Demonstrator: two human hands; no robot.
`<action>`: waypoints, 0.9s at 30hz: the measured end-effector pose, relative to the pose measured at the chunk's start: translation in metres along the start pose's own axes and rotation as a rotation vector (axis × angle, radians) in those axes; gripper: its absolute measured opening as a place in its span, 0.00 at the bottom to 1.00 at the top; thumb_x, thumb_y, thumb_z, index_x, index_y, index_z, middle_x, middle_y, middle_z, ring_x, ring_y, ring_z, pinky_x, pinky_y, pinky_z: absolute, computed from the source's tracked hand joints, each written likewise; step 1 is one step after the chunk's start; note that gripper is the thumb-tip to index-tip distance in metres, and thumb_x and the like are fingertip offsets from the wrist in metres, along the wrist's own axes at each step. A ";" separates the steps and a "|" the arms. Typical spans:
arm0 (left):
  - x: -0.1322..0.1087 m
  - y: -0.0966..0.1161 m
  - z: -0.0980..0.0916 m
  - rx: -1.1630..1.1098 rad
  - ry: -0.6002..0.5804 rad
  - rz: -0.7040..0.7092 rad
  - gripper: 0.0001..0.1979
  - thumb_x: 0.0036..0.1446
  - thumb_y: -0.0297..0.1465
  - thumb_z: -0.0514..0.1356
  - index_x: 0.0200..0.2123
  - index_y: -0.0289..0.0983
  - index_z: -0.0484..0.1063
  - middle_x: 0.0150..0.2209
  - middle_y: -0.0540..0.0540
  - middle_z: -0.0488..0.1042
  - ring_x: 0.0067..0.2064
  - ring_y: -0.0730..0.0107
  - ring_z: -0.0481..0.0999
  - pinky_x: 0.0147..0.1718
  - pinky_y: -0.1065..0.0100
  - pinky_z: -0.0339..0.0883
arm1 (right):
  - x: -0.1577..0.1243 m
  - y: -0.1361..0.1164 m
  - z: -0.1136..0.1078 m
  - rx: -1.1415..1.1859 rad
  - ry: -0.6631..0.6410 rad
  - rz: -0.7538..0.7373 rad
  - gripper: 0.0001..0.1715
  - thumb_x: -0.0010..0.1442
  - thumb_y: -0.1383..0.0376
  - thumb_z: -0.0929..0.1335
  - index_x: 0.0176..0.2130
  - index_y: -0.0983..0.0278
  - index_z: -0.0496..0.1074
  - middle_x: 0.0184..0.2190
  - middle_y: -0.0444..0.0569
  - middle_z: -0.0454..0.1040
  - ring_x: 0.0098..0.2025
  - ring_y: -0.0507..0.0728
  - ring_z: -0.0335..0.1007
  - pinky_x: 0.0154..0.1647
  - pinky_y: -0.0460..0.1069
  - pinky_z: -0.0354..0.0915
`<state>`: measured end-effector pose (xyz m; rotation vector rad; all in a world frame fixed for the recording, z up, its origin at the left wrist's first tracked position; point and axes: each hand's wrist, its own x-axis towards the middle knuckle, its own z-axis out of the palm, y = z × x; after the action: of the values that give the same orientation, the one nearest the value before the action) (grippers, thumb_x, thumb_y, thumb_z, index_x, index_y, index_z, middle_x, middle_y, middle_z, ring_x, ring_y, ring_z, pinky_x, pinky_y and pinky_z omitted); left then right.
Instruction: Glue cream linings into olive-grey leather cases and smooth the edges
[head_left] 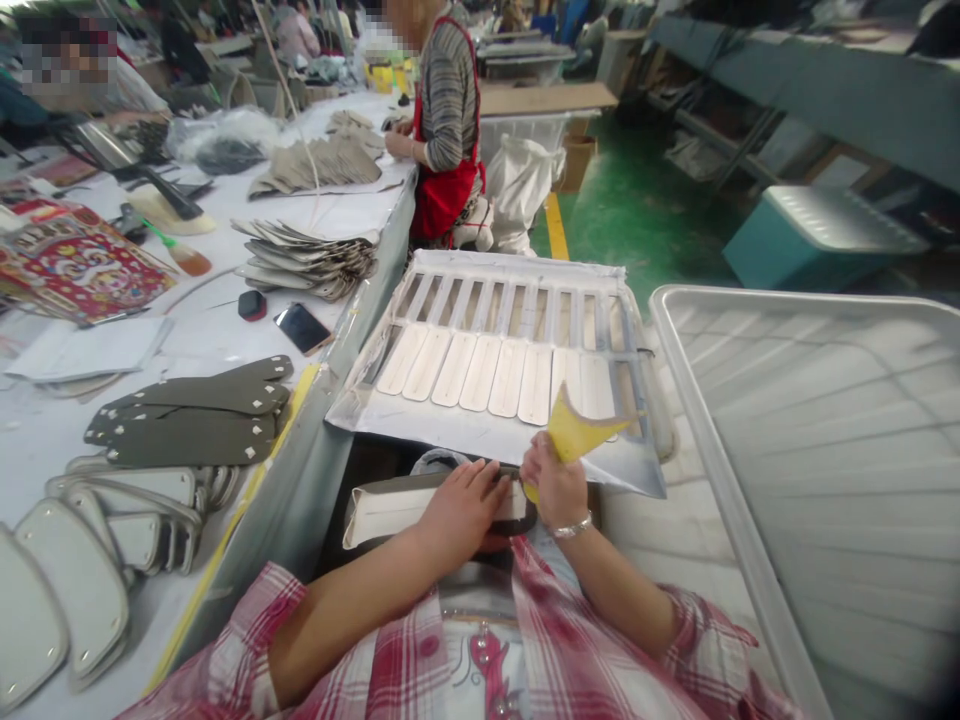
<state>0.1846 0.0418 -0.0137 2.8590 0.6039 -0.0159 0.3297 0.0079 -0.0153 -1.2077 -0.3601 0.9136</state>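
In my lap lies a long white panel [397,508] with dark material along its edges. My left hand [461,505] grips its right part, fingers across the top and thumb low at the near edge. A yellow flat tool with a flared, concave end, like a scraper [581,428], is closed in my right hand [556,485]. That hand is by the panel's right end, and the tool's flared end points up. Just beyond both hands a white slotted frame [375,415] is propped at a tilt, with a row of pale rounded strips [476,370] on it.
To my left, a white worktable [202,335] bears dark shaped panels [187,415], pale padded pieces [75,585], a phone [302,327] and stacked pieces [307,260]. A large bin [667,300] stands at my right. A person in a red apron [450,195] works farther along the table.
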 end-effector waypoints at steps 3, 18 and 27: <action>-0.002 0.000 0.001 -0.013 0.031 0.000 0.39 0.47 0.50 0.62 0.57 0.33 0.59 0.58 0.34 0.59 0.59 0.48 0.58 0.56 0.53 0.52 | -0.013 -0.002 -0.004 0.100 0.019 -0.010 0.18 0.55 0.53 0.68 0.27 0.63 0.62 0.14 0.34 0.51 0.15 0.45 0.45 0.14 0.42 0.46; -0.010 -0.009 0.003 -0.164 0.114 -0.003 0.41 0.40 0.45 0.68 0.55 0.33 0.61 0.57 0.35 0.61 0.58 0.51 0.60 0.56 0.54 0.54 | -0.033 0.004 -0.001 0.082 0.049 -0.029 0.20 0.54 0.50 0.67 0.28 0.64 0.63 0.16 0.34 0.49 0.15 0.44 0.46 0.14 0.41 0.46; -0.010 -0.012 0.004 -0.181 0.146 0.019 0.41 0.40 0.45 0.68 0.54 0.33 0.61 0.56 0.34 0.61 0.57 0.50 0.62 0.55 0.54 0.54 | -0.047 0.017 0.009 -0.059 0.125 -0.079 0.22 0.57 0.48 0.64 0.27 0.64 0.62 0.17 0.36 0.51 0.17 0.45 0.45 0.16 0.43 0.48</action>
<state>0.1707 0.0471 -0.0195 2.7054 0.5735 0.2402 0.2880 -0.0214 -0.0170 -1.2896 -0.3340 0.7600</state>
